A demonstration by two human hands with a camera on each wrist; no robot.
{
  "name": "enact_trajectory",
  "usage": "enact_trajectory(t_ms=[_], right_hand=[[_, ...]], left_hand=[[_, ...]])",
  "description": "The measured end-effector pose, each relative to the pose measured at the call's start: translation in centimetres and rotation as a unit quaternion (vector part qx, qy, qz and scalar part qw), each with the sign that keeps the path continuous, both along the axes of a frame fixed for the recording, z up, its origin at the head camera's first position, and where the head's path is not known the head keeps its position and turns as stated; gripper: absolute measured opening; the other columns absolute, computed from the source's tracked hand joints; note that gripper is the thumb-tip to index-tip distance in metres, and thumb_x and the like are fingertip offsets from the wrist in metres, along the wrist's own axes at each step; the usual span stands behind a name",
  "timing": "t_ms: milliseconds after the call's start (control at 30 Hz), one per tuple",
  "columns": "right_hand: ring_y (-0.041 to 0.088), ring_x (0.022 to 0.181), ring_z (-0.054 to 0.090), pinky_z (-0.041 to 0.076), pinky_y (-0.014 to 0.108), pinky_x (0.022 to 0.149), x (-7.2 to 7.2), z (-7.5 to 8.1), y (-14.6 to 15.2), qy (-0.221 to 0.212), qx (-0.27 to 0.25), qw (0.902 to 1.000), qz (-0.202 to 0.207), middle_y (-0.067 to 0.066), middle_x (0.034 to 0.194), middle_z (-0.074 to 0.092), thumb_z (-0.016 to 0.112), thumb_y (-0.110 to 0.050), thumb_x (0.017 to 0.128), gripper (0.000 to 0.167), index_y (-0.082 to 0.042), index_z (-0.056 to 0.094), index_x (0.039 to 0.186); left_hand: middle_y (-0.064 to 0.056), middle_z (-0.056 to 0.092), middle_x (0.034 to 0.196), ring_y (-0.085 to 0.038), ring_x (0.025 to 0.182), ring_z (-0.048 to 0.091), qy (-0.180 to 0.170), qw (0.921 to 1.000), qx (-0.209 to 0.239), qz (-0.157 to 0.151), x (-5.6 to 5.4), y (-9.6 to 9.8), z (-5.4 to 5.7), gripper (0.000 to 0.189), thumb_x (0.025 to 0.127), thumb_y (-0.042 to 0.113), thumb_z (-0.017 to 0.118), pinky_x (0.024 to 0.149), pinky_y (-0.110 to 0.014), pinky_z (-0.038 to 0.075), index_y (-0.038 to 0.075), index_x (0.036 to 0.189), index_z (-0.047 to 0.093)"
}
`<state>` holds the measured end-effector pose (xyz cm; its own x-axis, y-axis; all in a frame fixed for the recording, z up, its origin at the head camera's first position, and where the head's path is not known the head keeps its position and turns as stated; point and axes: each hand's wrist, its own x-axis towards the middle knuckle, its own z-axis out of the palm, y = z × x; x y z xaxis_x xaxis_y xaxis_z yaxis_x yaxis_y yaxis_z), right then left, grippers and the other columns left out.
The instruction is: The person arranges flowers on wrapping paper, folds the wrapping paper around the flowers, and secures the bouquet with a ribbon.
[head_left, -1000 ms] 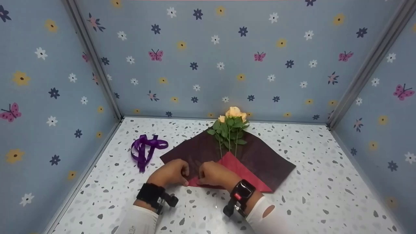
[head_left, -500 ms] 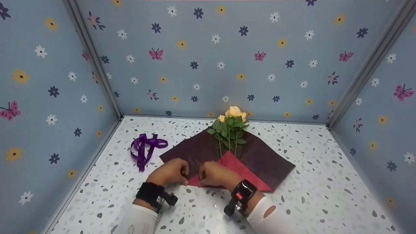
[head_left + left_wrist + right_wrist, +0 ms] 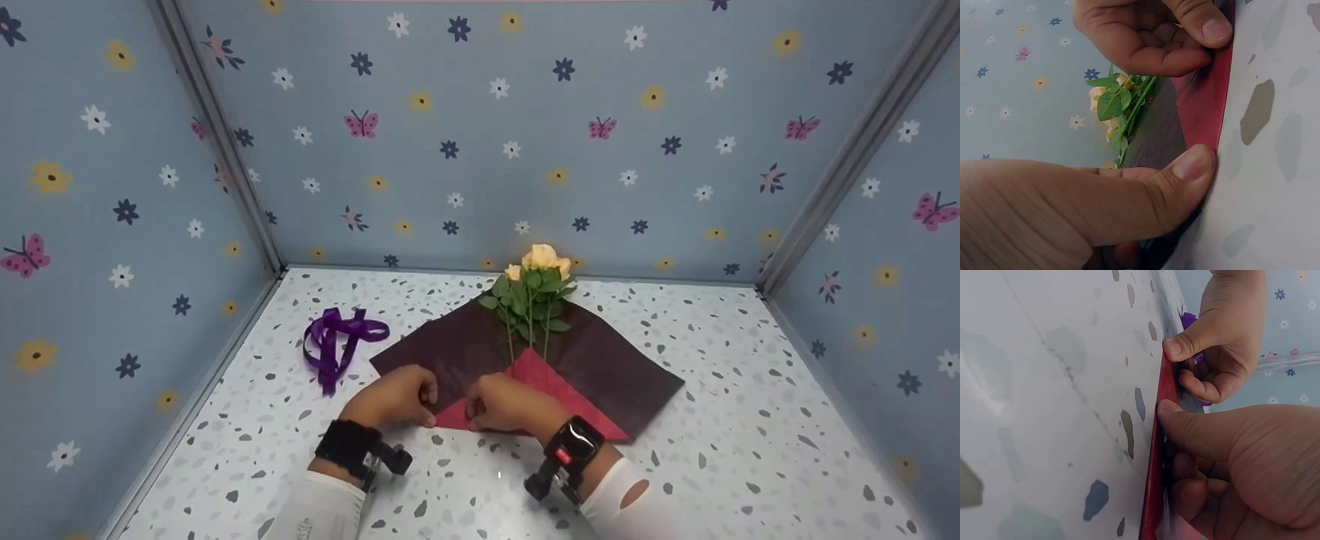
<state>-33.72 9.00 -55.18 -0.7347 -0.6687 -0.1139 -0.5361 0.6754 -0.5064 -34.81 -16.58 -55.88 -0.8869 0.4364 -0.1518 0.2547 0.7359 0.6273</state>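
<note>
A sheet of wrapping paper (image 3: 622, 367), dark maroon with a red underside, lies on the table with its near edge folded up into a red flap (image 3: 555, 390). My left hand (image 3: 394, 397) pinches the flap's left end, its thumb at the folded edge. Close to its right, my right hand (image 3: 514, 405) pinches the same fold, thumb on the red edge and fingers curled, as the right wrist view shows. Cream roses (image 3: 541, 259) with green leaves lie on the paper, and their lower stems go out of sight under the flap.
A loose purple ribbon (image 3: 330, 349) lies on the speckled table (image 3: 735, 450), left of the paper. Flower-patterned panels (image 3: 480, 150) stand along the back and both sides. The rose heads are close to the back panel.
My right hand has slid slightly to the right along the fold, widening the gap between the hands. The left hand, roses and ribbon stay where they were.
</note>
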Motion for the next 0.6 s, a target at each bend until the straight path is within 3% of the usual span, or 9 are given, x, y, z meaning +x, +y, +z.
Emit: enact_trajectory(t_ms=[300, 600], right_hand=[[0.001, 0.072, 0.056, 0.05, 0.021, 0.067, 0.8, 0.0, 2.7, 0.034, -0.026, 0.999, 0.015, -0.005, 0.076, 0.072, 0.089, -0.003, 0.09, 0.011, -0.009, 0.082, 0.085], [0.003, 0.071, 0.056, 0.052, 0.023, 0.066, 1.8, 0.0, 5.1, 0.048, -0.027, 0.9983, -0.022, -0.007, 0.076, 0.07, 0.087, -0.002, 0.09, 0.012, -0.012, 0.081, 0.085]], left_hand=[[-0.002, 0.068, 0.091, -0.018, 0.084, 0.062, 0.001, 1.0, 0.001, -0.001, 0.1, 0.1, 0.1, 0.033, 0.077, 0.007, 0.103, 0.081, -0.037, 0.055, 0.014, 0.091, 0.074], [-0.002, 0.068, 0.091, -0.017, 0.084, 0.062, 0.002, 1.0, 0.003, -0.002, 0.3, 0.0, 0.3, 0.033, 0.077, 0.008, 0.103, 0.08, -0.036, 0.055, 0.013, 0.091, 0.074]])
